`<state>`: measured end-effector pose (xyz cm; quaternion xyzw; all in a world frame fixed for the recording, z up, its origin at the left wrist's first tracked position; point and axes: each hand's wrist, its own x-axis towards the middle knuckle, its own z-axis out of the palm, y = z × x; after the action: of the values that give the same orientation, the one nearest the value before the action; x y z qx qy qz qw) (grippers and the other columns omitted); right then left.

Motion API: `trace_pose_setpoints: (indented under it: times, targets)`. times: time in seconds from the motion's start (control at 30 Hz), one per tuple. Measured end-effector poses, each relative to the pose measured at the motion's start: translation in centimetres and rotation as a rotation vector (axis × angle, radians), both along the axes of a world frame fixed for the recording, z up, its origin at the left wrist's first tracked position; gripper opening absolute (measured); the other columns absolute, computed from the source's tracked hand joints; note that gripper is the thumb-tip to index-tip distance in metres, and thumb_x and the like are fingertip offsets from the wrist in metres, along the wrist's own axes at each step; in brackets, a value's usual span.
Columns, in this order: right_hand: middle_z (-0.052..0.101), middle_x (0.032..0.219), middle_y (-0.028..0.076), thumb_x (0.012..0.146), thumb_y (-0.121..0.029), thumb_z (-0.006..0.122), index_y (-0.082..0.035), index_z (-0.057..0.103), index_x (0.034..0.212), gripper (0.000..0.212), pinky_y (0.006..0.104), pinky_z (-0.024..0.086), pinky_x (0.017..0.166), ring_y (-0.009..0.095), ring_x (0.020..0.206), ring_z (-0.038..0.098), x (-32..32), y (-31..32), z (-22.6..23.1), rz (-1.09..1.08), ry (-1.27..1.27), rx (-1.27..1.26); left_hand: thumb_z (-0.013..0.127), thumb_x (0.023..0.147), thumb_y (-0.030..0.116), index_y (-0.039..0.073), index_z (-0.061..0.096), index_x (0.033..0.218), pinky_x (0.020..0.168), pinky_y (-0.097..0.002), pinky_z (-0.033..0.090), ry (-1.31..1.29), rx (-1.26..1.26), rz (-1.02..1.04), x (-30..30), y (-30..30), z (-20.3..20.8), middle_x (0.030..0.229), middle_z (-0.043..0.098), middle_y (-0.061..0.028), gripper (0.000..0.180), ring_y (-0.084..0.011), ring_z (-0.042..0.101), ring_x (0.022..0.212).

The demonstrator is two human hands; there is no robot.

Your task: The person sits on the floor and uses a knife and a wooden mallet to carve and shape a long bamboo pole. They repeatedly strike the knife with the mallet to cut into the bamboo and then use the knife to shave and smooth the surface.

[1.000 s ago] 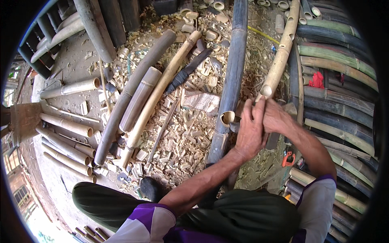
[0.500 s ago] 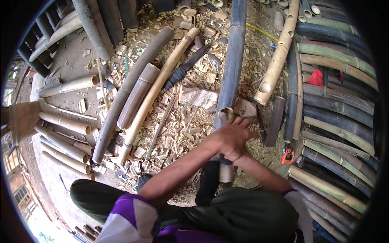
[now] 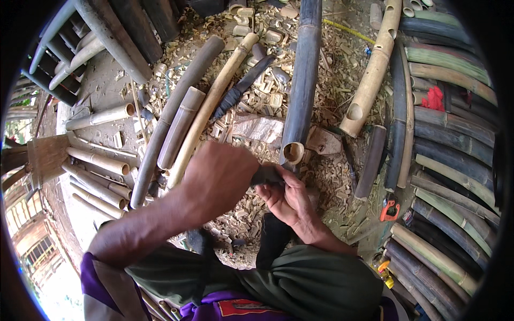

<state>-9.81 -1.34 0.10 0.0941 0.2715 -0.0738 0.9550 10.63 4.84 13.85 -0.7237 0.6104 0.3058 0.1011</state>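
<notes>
A long dark bamboo pole (image 3: 300,91) reaches toward me, its near end showing a pale, cut opening (image 3: 293,153). Just short of that end, my two hands come together. My left hand (image 3: 222,179) is a raised, closed fist, smeared by motion; its fingers are turned out of sight. My right hand (image 3: 289,200), palm partly up, pinches a small dark piece (image 3: 265,175) between thumb and curled fingers. That piece reaches to the left fist, and its kind is not clear. Beneath the pole lies a split wood block (image 3: 259,128).
Wood chips (image 3: 241,214) cover the ground. Left of the pole lie a cloth-wrapped dark tool (image 3: 241,91), a pale pole (image 3: 214,107) and a grey pole (image 3: 176,117). On the right are a notched bamboo (image 3: 372,75), an orange-handled tool (image 3: 390,210) and stacked bamboo (image 3: 455,139).
Both hands have left the pole's near end and drawn left and nearer, uncovering its opening. The left fist has risen. The short cylinder below the hands no longer shows there. The view has shifted slightly.
</notes>
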Motion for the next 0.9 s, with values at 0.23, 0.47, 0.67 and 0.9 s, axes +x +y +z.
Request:
trace_pose_setpoints:
  times: [0.23,0.47,0.67,0.9]
  targets:
    - [0.073,0.108,0.022,0.107,-0.016,0.054,0.009,0.066,0.112,0.028,0.0475,0.061,0.099,0.034,0.102,0.074,1.3,-1.5,0.5,-0.042,0.116,0.055,0.085,0.068,0.022,0.003,0.076,0.099,0.079,-0.0468,0.057,0.388,0.435,0.075,5.8,-3.2,-4.5,0.085,0.074,-0.0178,0.038,-0.0362,0.074,0.088]
    - [0.074,0.088,0.013,0.096,-0.025,0.065,-0.002,0.070,0.099,0.024,0.0379,0.062,0.056,0.024,0.074,0.073,-2.8,-5.6,-0.6,0.642,0.438,-0.554,0.084,0.077,0.024,-0.004,0.066,0.115,0.084,-0.0492,0.058,0.697,0.160,0.884,-13.0,6.8,-9.5,0.098,0.073,-0.0251,0.051,-0.0382,0.073,0.091]
    - [0.075,0.094,0.012,0.102,-0.026,0.061,-0.002,0.070,0.107,0.026,0.0406,0.065,0.066,0.022,0.082,0.074,-3.6,-5.9,-0.3,0.518,0.311,-0.453,0.075,0.083,0.020,-0.006,0.063,0.111,0.071,-0.0472,0.060,0.304,0.024,0.633,-13.0,6.4,-8.5,0.079,0.070,-0.0197,0.040,-0.0375,0.075,0.077]
    - [0.073,0.111,0.019,0.109,-0.019,0.053,0.007,0.063,0.122,0.031,0.0466,0.062,0.101,0.027,0.105,0.072,-0.1,-1.1,0.1,-0.056,-0.014,0.081,0.081,0.070,0.014,0.005,0.075,0.095,0.071,-0.0467,0.059,0.167,0.357,-0.083,3.0,-5.6,-0.3,0.086,0.076,-0.0153,0.028,-0.0352,0.076,0.082]
